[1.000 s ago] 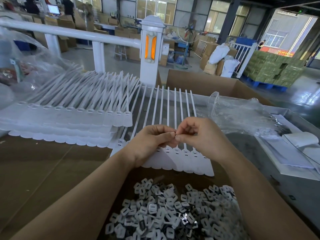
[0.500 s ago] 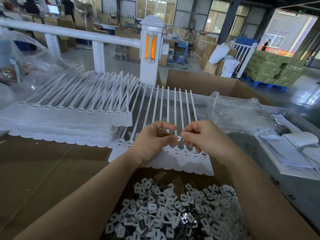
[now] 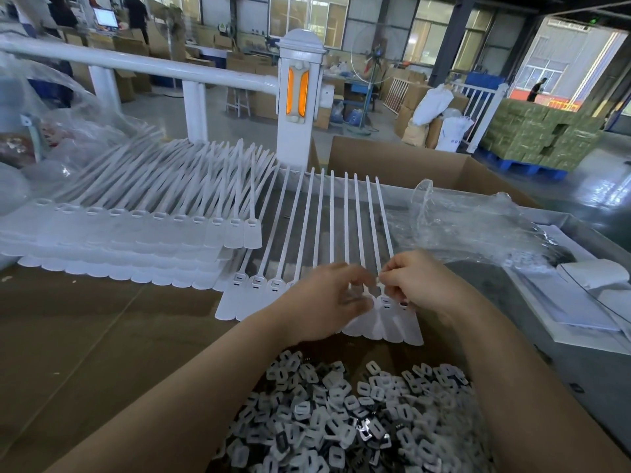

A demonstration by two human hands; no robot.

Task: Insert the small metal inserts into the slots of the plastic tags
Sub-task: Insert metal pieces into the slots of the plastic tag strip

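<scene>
A row of white plastic tags (image 3: 259, 302) with long thin tails lies flat in front of me, and some of its slots hold dark inserts. My right hand (image 3: 421, 281) pinches a small insert at the slot end of a tag toward the right of the row. My left hand (image 3: 327, 298) hovers blurred over the middle tags with fingers loosely curled; I cannot see anything in it. A heap of small white and metal inserts (image 3: 341, 414) lies nearest to me, between my forearms.
A big stack of white tags (image 3: 129, 233) fills the left of the cardboard surface (image 3: 85, 336). Crumpled clear plastic (image 3: 478, 227) and white papers (image 3: 580, 302) lie at right. An open cardboard box (image 3: 403, 165) and a white railing post (image 3: 298, 97) stand behind.
My hands have parted. The right hand moved right to a tag nearer the row's right end, with the insert in its fingertips; the left hand dropped lower over the row.
</scene>
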